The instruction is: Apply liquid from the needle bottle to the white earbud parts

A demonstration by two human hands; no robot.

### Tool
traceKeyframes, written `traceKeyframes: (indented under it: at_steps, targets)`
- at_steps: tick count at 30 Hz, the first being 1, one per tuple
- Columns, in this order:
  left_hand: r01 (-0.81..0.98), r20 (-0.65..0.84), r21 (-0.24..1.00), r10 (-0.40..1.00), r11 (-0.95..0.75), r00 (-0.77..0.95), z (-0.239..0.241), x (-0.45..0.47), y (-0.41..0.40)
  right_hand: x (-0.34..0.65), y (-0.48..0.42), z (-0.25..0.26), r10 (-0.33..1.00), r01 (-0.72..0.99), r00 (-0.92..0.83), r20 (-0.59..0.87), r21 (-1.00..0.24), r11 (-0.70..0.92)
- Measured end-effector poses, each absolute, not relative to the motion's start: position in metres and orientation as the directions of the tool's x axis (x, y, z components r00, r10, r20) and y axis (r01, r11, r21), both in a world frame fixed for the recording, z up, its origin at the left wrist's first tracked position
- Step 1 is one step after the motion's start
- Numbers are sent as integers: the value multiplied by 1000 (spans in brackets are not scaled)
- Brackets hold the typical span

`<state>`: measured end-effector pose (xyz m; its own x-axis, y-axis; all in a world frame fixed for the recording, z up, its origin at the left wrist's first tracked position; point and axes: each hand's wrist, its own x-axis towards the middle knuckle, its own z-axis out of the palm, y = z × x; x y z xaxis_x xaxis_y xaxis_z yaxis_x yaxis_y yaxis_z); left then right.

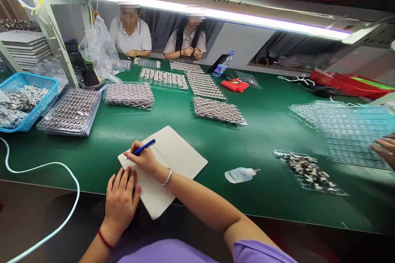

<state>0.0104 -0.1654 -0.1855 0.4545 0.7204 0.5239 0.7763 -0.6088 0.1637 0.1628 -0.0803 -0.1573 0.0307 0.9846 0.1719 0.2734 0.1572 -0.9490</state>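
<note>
An open white notebook (pixel 173 160) lies at the near edge of the green table (pixel 265 131). My right hand (pixel 144 159) is closed round a blue pen (pixel 143 147), its tip on the left page. My left hand (pixel 121 201) lies flat on the lower left corner of the notebook with fingers stretched out, holding nothing. A silver bracelet circles my right wrist, a red cord my left.
Clear trays of small metal parts (pixel 217 110) cover the table's middle and left, and a blue basket (pixel 21 98) stands far left. A small squeeze bottle (pixel 240 174) lies right of the notebook. Two people sit opposite; another person's hand (pixel 385 150) touches empty trays at right.
</note>
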Motion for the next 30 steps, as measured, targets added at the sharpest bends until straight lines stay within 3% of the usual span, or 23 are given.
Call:
traceKeyframes:
  at_steps: [7, 30]
  targets:
    - [790, 517, 121, 717, -601, 467, -183, 12, -165, 159, -86, -158, 983, 299, 18, 185, -939, 171]
    - [775, 495, 228, 755, -590, 429, -187, 12, -165, 157, -84, -163, 980, 320, 21, 196, -930, 179]
